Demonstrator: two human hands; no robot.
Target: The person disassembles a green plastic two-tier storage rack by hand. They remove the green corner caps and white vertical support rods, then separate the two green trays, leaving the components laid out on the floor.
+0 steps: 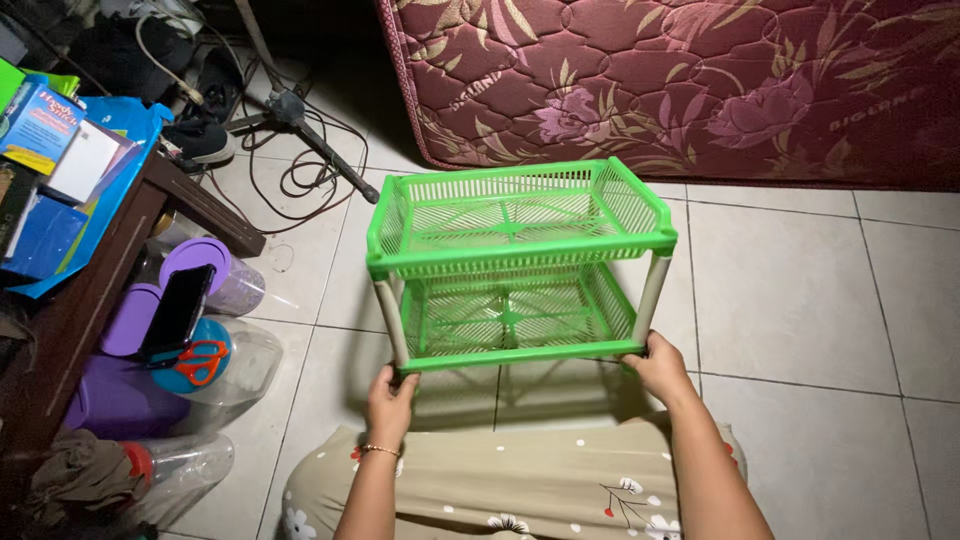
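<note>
A green plastic two-tier rack (515,262) with slotted basket shelves and white corner posts stands on the tiled floor in front of me. My left hand (388,402) grips the near left corner of its lower shelf. My right hand (658,367) grips the near right corner of the same shelf. Both shelves hold nothing. A thin bracelet sits on my left wrist. My lap, covered in beige floral cloth (520,480), lies just below the rack.
A maroon floral mattress (680,80) leans behind the rack. At left a dark wooden table (95,290) carries books; beneath it sit purple plastic containers (215,275), a black phone (177,312), orange-handled scissors (200,362) and clear bottles. Cables and a stand leg (310,140) cross the floor.
</note>
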